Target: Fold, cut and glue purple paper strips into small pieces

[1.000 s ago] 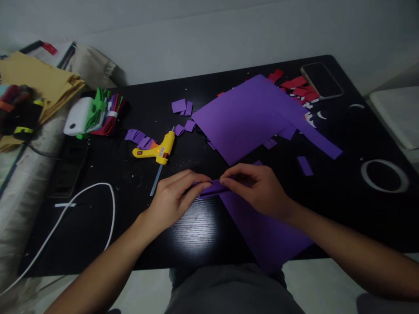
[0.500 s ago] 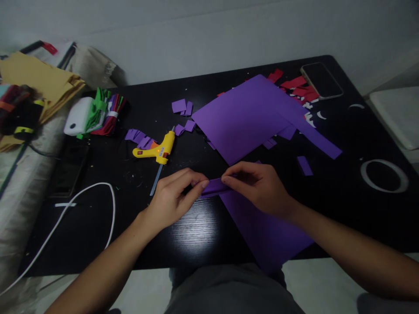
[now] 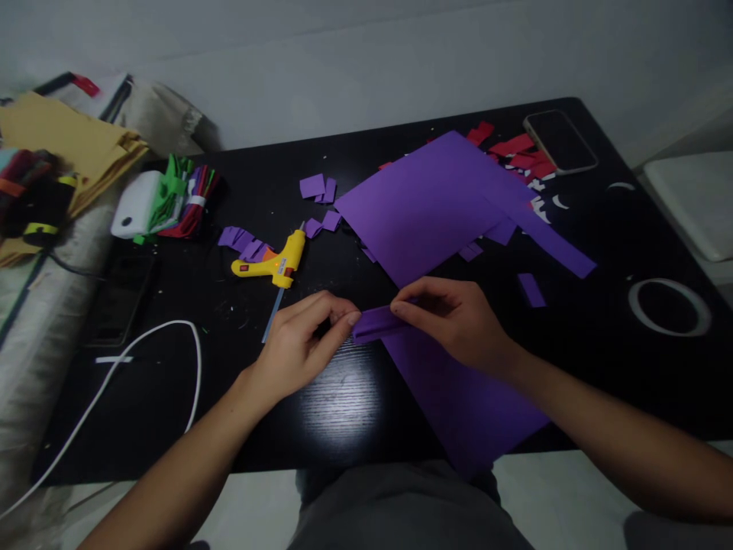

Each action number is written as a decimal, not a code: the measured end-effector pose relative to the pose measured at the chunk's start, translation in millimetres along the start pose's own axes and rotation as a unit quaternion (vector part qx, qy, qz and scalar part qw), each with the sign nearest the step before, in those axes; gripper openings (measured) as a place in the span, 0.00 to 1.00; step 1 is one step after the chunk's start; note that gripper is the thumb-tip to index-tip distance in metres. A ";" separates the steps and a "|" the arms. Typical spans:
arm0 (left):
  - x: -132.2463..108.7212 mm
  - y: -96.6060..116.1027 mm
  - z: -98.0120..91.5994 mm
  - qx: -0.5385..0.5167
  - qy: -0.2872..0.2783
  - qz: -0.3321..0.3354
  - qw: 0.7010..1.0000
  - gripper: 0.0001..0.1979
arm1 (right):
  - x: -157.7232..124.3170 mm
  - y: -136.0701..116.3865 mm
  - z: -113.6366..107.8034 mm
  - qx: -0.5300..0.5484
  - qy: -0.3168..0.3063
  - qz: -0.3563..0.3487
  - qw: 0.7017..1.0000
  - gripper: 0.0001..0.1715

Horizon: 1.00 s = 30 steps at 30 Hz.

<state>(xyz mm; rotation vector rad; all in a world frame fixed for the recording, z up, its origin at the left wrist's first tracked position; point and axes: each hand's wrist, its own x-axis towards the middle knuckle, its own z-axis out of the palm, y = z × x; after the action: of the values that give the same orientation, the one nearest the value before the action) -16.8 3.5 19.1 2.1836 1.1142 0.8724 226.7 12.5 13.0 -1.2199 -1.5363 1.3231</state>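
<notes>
A folded purple paper strip [image 3: 378, 322] is stretched between my two hands above the table's front half. My left hand [image 3: 309, 332] pinches its left end between thumb and fingers. My right hand [image 3: 450, 317] grips the other end, its fingers closed and partly hiding the strip. Beneath my right hand lies a purple paper sheet [image 3: 463, 405] that reaches past the table's front edge. A larger purple sheet [image 3: 424, 202] rests farther back, with a long purple strip [image 3: 550, 241] on its right side.
A yellow glue gun [image 3: 275, 263] lies left of centre near small purple pieces [image 3: 243, 243]. Red paper scraps [image 3: 521, 149] and a phone [image 3: 561, 141] are at the back right. A white ring [image 3: 670, 307] sits at right; a white cable [image 3: 195, 351] curls at left.
My left hand has shifted slightly left along the folded strip, so more of its left end shows. My right hand keeps its hold almost in place.
</notes>
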 end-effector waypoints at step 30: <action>0.2 2.1 9.4 -0.053 -0.026 0.026 0.998 0.05 | -3.7 3.6 11.2 0.047 -0.061 0.028 0.997 0.06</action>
<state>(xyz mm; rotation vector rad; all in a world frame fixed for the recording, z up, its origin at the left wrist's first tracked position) -8.7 1.0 14.5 2.1431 0.9682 0.8728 217.7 6.1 7.5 -1.1503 -1.5149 1.5140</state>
